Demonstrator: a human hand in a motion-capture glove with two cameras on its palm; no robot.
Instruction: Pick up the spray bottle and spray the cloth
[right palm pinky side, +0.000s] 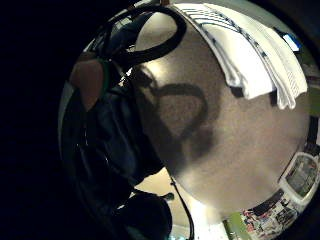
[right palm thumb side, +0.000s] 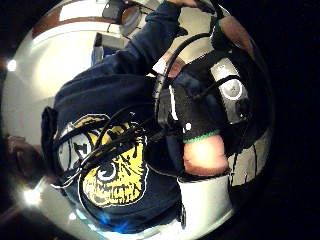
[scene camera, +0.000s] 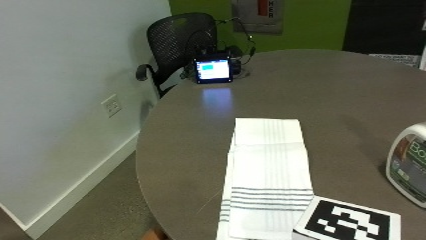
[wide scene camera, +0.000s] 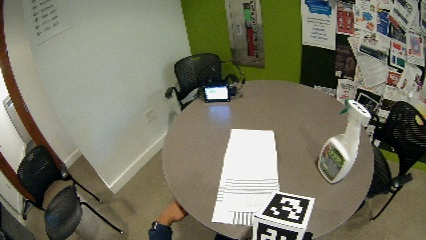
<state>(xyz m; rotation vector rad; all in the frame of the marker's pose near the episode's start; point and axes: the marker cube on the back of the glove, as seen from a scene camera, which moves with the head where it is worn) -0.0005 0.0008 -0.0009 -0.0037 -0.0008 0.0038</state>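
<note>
So in the outside view the cloth (scene camera: 269, 175) lay flat along the tabletop (scene camera: 186, 150), spray bottle (scene camera: 407, 164) standing well apart. Wide view: hand (wide scene camera: 170, 215) below the tabletop edge, touching nothing. Palm views: couldn't tell how the grip sat.

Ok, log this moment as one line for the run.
stage: before pickup | spray bottle: upright on table, untouched | cloth: flat on table | right hand: at table edge
</note>
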